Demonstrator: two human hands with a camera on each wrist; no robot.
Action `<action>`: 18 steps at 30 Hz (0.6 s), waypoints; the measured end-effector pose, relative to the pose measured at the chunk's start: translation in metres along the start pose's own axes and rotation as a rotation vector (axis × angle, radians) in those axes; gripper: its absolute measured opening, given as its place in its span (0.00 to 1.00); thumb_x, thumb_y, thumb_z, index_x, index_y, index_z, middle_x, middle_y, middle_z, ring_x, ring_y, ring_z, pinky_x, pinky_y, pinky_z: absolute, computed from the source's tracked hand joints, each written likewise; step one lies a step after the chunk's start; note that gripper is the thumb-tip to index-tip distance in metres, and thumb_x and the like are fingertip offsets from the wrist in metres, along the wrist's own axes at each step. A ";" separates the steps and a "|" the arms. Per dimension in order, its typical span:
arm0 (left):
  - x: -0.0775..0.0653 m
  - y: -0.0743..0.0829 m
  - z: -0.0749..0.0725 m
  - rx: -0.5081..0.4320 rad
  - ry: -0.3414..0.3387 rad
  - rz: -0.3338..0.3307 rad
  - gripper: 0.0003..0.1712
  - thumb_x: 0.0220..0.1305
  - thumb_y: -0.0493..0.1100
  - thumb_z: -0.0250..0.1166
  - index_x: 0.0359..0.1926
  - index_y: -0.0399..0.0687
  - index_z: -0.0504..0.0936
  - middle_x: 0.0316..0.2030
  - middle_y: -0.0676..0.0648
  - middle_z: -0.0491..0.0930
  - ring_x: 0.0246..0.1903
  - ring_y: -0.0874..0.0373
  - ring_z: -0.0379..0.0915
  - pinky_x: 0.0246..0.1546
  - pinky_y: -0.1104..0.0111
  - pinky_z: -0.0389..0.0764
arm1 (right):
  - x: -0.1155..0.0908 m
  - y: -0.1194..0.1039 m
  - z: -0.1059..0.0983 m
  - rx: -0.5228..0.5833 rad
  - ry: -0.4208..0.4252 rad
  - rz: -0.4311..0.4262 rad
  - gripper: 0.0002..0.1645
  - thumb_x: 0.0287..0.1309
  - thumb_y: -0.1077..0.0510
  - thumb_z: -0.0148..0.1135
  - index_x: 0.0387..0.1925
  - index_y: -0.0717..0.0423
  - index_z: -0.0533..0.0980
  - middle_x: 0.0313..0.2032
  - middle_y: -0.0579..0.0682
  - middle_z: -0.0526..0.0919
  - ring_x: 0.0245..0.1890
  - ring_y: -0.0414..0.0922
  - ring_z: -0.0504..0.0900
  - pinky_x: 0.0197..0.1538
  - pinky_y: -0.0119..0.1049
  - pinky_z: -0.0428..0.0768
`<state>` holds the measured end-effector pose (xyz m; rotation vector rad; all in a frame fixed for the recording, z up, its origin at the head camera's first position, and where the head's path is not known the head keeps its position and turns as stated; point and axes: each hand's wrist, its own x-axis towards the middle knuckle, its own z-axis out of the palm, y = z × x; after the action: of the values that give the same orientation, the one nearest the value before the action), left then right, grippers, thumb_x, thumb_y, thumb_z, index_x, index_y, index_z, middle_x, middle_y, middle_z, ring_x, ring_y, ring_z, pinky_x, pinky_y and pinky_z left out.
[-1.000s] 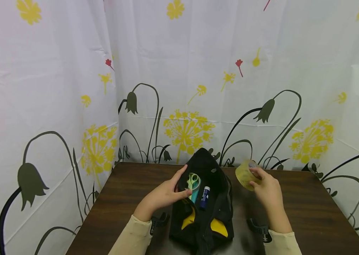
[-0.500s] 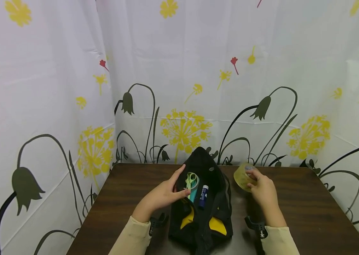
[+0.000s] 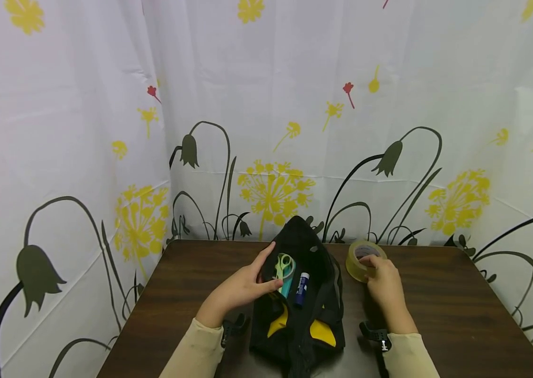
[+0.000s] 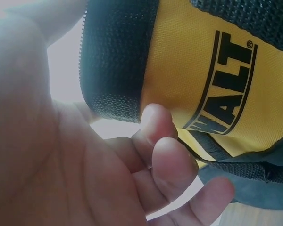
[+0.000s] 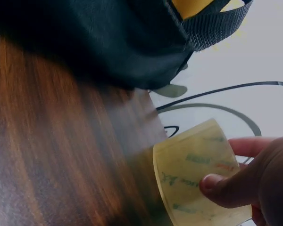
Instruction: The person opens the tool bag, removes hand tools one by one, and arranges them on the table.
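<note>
A black and yellow tool bag [image 3: 266,344] gapes open in the middle of the table. Inside it lie light green scissors [image 3: 283,264], a teal object with a round end [image 3: 287,286] and a blue glue stick with a white cap [image 3: 301,290]. My left hand [image 3: 240,289] holds the bag's left rim, its fingertips against the yellow side with black lettering in the left wrist view. Right of the bag, my right hand [image 3: 384,286] grips a roll of clear yellowish packing tape [image 5: 193,174], thumb on its outer face and fingers inside the ring. The tape sits low at the table's far edge.
The dark wooden table [image 3: 455,310] reaches back to a white curtain [image 3: 266,79] printed with flowers. Black straps hang over the bag's front. A black band [image 3: 234,329] is at the left wrist and another [image 3: 374,333] at the right.
My right hand has lowered the tape roll toward the table and tilted it, so its ring opening now shows from above. My left hand stays on the bag. The head view has shifted slightly.
</note>
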<state>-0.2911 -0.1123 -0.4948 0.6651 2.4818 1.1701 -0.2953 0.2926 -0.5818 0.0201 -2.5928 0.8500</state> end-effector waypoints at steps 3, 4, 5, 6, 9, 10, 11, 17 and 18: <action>0.000 0.001 0.000 0.002 0.001 0.002 0.58 0.72 0.74 0.67 0.88 0.81 0.39 0.24 0.53 0.70 0.24 0.59 0.65 0.27 0.65 0.70 | 0.000 0.003 0.003 0.002 0.007 -0.019 0.24 0.54 0.77 0.72 0.52 0.60 0.86 0.50 0.65 0.90 0.58 0.67 0.82 0.63 0.66 0.77; 0.000 0.000 0.000 0.004 0.001 -0.001 0.58 0.71 0.74 0.67 0.88 0.82 0.39 0.23 0.53 0.69 0.24 0.59 0.65 0.27 0.66 0.70 | 0.000 0.003 0.004 0.005 0.009 -0.024 0.24 0.55 0.77 0.71 0.52 0.60 0.85 0.51 0.65 0.89 0.58 0.67 0.82 0.63 0.66 0.77; 0.000 0.000 0.000 0.003 -0.001 -0.002 0.58 0.71 0.74 0.67 0.88 0.83 0.39 0.23 0.53 0.69 0.24 0.59 0.65 0.27 0.66 0.70 | 0.000 0.004 0.005 0.008 0.014 -0.029 0.24 0.55 0.78 0.70 0.53 0.61 0.85 0.51 0.66 0.89 0.59 0.67 0.81 0.64 0.66 0.77; 0.000 0.000 0.000 0.003 -0.001 -0.002 0.58 0.71 0.74 0.67 0.88 0.83 0.39 0.23 0.53 0.69 0.23 0.59 0.65 0.27 0.66 0.70 | 0.000 0.004 0.005 0.011 0.019 -0.036 0.24 0.55 0.78 0.70 0.53 0.61 0.85 0.51 0.66 0.89 0.59 0.67 0.81 0.64 0.66 0.76; 0.000 0.000 0.000 0.001 -0.002 -0.001 0.58 0.72 0.74 0.67 0.88 0.82 0.39 0.23 0.53 0.69 0.23 0.59 0.64 0.27 0.66 0.70 | -0.001 0.005 0.007 0.024 0.056 -0.059 0.23 0.55 0.78 0.71 0.52 0.63 0.85 0.53 0.68 0.88 0.61 0.70 0.80 0.67 0.67 0.74; 0.000 0.000 0.000 0.002 -0.002 0.001 0.58 0.72 0.73 0.67 0.88 0.82 0.39 0.24 0.53 0.69 0.23 0.59 0.64 0.27 0.66 0.70 | -0.001 0.005 0.008 0.031 0.071 -0.066 0.22 0.55 0.78 0.71 0.51 0.63 0.86 0.53 0.68 0.87 0.61 0.70 0.79 0.67 0.67 0.74; 0.000 0.000 0.000 0.005 0.000 0.002 0.58 0.72 0.73 0.67 0.88 0.81 0.39 0.24 0.53 0.69 0.23 0.59 0.64 0.27 0.66 0.70 | -0.002 0.004 0.008 0.038 0.088 -0.074 0.21 0.55 0.77 0.72 0.50 0.63 0.86 0.54 0.69 0.86 0.61 0.72 0.79 0.67 0.67 0.73; 0.000 -0.001 -0.001 0.017 0.004 0.003 0.58 0.72 0.73 0.67 0.88 0.81 0.40 0.24 0.53 0.69 0.23 0.59 0.64 0.27 0.66 0.69 | -0.002 0.002 0.008 0.073 0.182 -0.069 0.18 0.52 0.75 0.78 0.45 0.64 0.87 0.58 0.76 0.79 0.61 0.76 0.74 0.66 0.69 0.69; 0.001 -0.001 -0.001 0.016 0.003 0.003 0.58 0.72 0.73 0.67 0.88 0.81 0.40 0.24 0.53 0.69 0.23 0.59 0.64 0.27 0.66 0.70 | -0.002 0.002 0.007 0.076 0.187 -0.059 0.17 0.52 0.74 0.79 0.45 0.64 0.87 0.59 0.76 0.78 0.61 0.76 0.74 0.66 0.70 0.68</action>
<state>-0.2920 -0.1128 -0.4949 0.6718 2.4964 1.1542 -0.2966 0.2897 -0.5883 0.0369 -2.3744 0.8842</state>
